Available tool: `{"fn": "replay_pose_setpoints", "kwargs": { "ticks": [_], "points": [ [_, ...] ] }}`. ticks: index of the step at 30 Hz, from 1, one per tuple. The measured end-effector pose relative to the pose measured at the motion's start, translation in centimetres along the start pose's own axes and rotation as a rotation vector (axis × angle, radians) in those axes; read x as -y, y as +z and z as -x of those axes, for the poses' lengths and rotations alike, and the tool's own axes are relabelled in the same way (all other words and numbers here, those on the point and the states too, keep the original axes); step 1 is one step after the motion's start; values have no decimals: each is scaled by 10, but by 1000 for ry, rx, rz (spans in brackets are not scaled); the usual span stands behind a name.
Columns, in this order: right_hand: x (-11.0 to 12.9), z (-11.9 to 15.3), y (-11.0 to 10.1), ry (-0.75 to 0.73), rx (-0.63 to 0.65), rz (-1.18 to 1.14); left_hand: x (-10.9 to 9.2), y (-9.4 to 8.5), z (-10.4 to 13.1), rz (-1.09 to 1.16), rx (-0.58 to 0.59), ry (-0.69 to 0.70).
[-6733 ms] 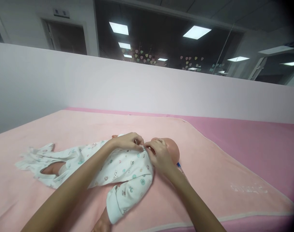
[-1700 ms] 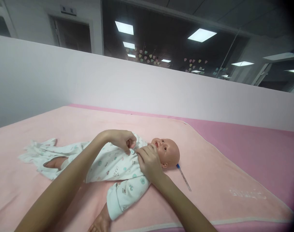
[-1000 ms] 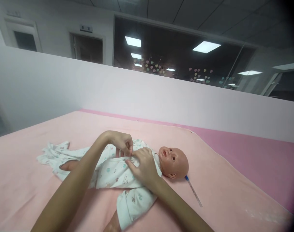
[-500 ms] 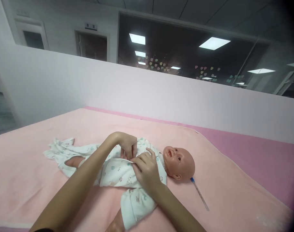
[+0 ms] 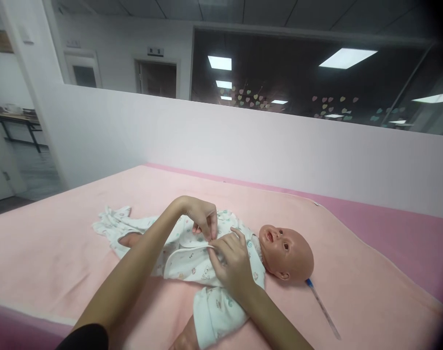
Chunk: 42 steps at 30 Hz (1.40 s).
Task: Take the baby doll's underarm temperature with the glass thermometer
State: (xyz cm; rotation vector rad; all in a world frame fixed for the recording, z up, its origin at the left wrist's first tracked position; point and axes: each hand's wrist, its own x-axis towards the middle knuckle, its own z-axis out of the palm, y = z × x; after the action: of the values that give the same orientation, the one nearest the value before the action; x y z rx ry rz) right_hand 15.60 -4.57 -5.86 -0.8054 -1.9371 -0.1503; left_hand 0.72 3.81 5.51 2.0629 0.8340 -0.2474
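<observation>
A baby doll (image 5: 289,253) lies on its back, head to the right, dressed in a white patterned outfit (image 5: 192,265). My left hand (image 5: 203,218) bends down over the chest, its fingers pinched on the front edge of the outfit. Close against it, my right hand (image 5: 233,260) grips the same edge from the near side, with one finger raised. The edge stands slightly lifted between the fingertips. One doll arm sticks out of a sleeve (image 5: 216,311) toward me. Past the leg opening, the empty end of the outfit is crumpled at the left.
A thin stick with a blue end (image 5: 322,307) lies beside the doll's head. The doll rests on a pink blanket (image 5: 79,248). Behind it rises a white partition (image 5: 243,141). A table (image 5: 19,119) stands beyond an opening at the far left.
The view has turned left, so everything appears further right. The outfit's front edge is lifted a little more, with a wider fold. Both hands still pinch it.
</observation>
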Motion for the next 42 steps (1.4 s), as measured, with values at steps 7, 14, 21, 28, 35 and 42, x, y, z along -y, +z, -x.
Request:
{"fn": "replay_pose_setpoints", "kwargs": {
  "ticks": [7,14,21,28,35,42],
  "points": [
    [-3,1,2,52,-61,-14,-1,-3,8,-32,7,82],
    [-2,1,1,49,-60,-5,6,-4,5,-16,17,72],
    [-2,1,2,51,-64,19,6,-4,4,-24,19,71],
    [-2,0,2,50,-53,57,-4,2,5,93,7,-43],
    [-3,1,3,49,-31,74,-18,5,12,57,2,-120],
    [-4,1,2,68,-9,45,-57,32,9,-422,-230,-419]
  ]
}}
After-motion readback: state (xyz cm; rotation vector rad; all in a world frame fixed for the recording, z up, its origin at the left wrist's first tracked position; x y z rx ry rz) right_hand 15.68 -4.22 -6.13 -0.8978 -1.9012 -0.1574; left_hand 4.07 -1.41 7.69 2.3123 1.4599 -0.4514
